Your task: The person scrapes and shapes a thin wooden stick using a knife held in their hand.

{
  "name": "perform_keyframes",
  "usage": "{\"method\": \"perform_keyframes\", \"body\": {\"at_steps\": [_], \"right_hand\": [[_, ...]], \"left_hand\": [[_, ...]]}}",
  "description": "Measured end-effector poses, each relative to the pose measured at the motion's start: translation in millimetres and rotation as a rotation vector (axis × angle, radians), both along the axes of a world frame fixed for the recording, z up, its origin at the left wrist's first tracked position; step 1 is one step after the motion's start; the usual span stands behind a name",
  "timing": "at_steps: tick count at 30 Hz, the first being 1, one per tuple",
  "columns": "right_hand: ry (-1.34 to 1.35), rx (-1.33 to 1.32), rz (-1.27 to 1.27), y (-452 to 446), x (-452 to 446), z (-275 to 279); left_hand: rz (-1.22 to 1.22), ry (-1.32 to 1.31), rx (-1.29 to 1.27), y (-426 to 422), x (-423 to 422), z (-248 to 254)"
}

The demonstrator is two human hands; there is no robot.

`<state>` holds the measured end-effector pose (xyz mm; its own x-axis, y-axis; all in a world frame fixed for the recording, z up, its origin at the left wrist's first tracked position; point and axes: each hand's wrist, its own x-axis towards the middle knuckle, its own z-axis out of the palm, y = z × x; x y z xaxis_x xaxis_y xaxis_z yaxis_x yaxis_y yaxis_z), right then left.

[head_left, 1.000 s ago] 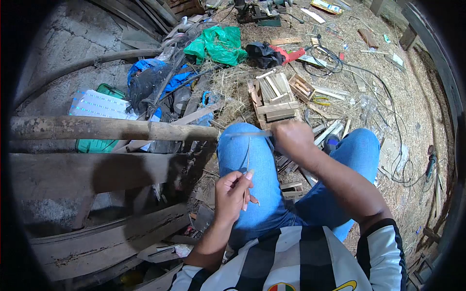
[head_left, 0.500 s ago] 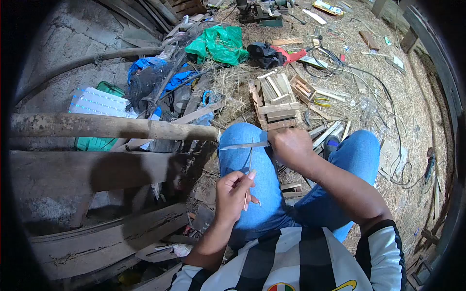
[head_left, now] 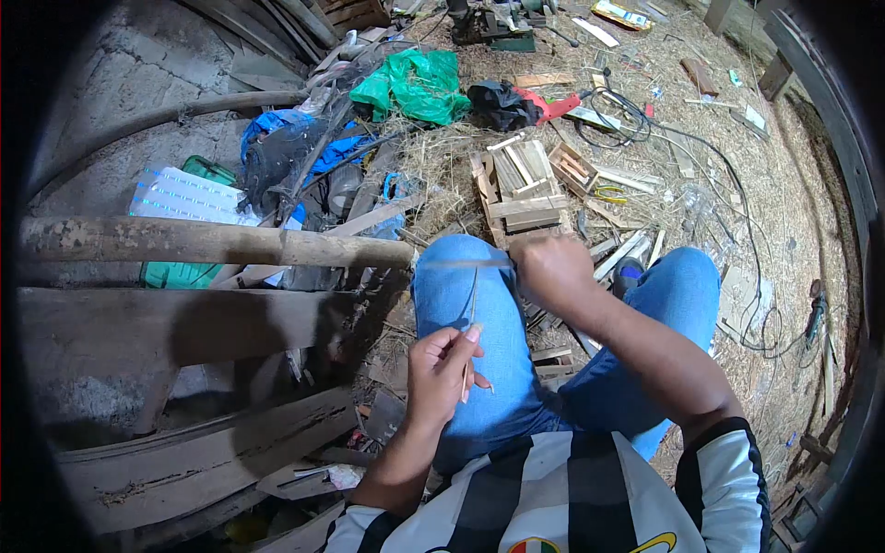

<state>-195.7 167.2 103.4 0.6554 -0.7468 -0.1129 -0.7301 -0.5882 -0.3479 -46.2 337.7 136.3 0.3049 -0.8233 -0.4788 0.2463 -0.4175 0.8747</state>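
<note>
My right hand is closed in a fist around the handle of a knife, which the fingers hide. The long, narrow knife blade points left across my left knee, slightly blurred. Below it, my left hand pinches a thin wooden stick between thumb and fingers. The stick stands up from the pinch, and its upper end meets the blade in this view; whether they touch I cannot tell. Both hands are over my left thigh in blue jeans.
Beyond my knees lie small wooden slats and a little wooden crate with yellow-handled pliers beside it. A round pole juts in from the left. A green plastic bag and a red power tool with a cable lie farther off.
The knife in my right hand has swung slightly upward near the stick's upper end, and its blade is now more level and blurred. My left hand stays nearly still with the stick.
</note>
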Motion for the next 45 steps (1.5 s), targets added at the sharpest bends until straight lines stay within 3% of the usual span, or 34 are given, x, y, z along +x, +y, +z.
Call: {"method": "perform_keyframes", "body": {"at_steps": [20,25,35,38,40,45], "right_hand": [[0.104,0.04,-0.105,-14.3,-3.6,5.1],[-0.072,-0.033,0.054,11.1,-2.4,4.9],[0.034,-0.001,0.015,6.8,-5.6,4.1],[-0.005,-0.033,0.051,19.9,-3.8,5.4],[-0.104,-0.193,0.144,31.6,-3.1,0.7],[-0.035,-0.075,0.107,25.5,-8.5,5.3]], "left_hand": [[-0.035,0.005,-0.036,1.9,0.1,2.0],[-0.071,0.002,0.031,-6.2,2.4,8.3],[-0.132,0.023,0.044,15.7,8.7,4.9],[-0.113,-0.018,0.074,14.2,8.8,3.6],[-0.082,-0.017,0.05,4.1,6.1,8.6],[-0.182,-0.032,0.054,3.2,9.4,10.5]]}}
